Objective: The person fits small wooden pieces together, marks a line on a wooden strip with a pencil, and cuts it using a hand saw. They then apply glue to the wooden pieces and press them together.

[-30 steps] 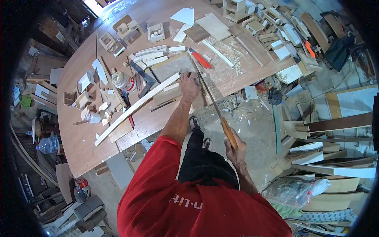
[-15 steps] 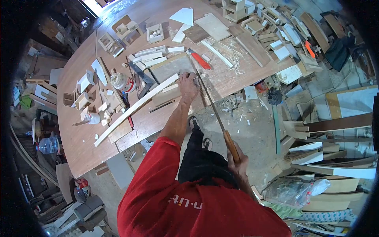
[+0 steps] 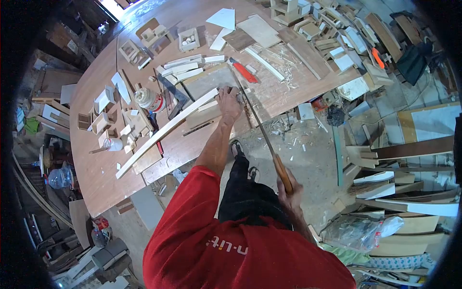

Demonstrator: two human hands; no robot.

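Observation:
My left hand [image 3: 229, 102] is closed over the far end of a long pale wooden strip [image 3: 166, 130], pressing it down near a flat board [image 3: 209, 84] on the table. Beside those fingers runs the thin blade of a handsaw [image 3: 262, 129], slanting from the table back towards my body. My right hand [image 3: 291, 192] grips the saw's wooden handle near my waist. Exactly where the teeth meet the strip is hard to make out behind the left hand. Just beyond lies a red-handled tool [image 3: 244, 72], with several short cut strips [image 3: 185, 68] to its left.
The wooden table [image 3: 96, 178] carries a white tub [image 3: 150, 100], a dark metal square [image 3: 178, 103], a pencil [image 3: 198, 128], small wooden boxes [image 3: 188, 39] and shavings [image 3: 288, 79]. Stacked wood pieces [image 3: 404, 207] and a plastic bag [image 3: 353, 233] line the floor at right.
My right hand and the saw have moved slightly forward, towards the table. My left hand and the strip stay almost where they were.

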